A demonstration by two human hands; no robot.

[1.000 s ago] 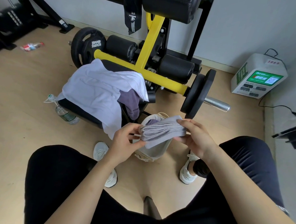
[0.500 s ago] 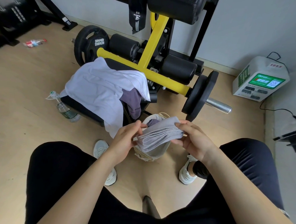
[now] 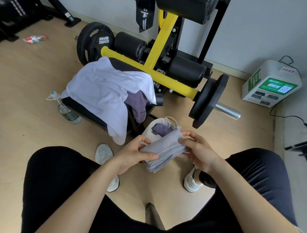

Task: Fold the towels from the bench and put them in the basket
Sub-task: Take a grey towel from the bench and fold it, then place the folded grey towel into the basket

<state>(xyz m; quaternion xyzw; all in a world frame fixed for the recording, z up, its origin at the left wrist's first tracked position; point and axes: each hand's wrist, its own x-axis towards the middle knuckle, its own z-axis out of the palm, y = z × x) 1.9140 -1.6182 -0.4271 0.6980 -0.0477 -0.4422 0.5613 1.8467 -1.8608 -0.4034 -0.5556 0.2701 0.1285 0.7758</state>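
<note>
A folded grey towel (image 3: 163, 149) is held between both hands above the floor, just in front of the basket. My left hand (image 3: 135, 154) pinches its left end with thumb on top. My right hand (image 3: 196, 151) grips its right end. The white fabric basket (image 3: 151, 128) stands on the floor behind the towel, partly hidden, with a purple cloth (image 3: 161, 129) inside. On the black bench (image 3: 90, 112) lie a large white towel (image 3: 105, 92) and a purple towel (image 3: 138, 103) hanging under it.
A yellow and black weight machine (image 3: 162, 52) with weight plates (image 3: 208, 102) stands behind the bench. A water bottle (image 3: 66, 111) stands left of the bench. A white charging box (image 3: 272, 84) sits by the wall at the right. My knees and shoes frame the basket.
The folded grey towel has tilted and dropped lower in both hands, its left end now pointing down toward my lap. Both hands stayed on it.
</note>
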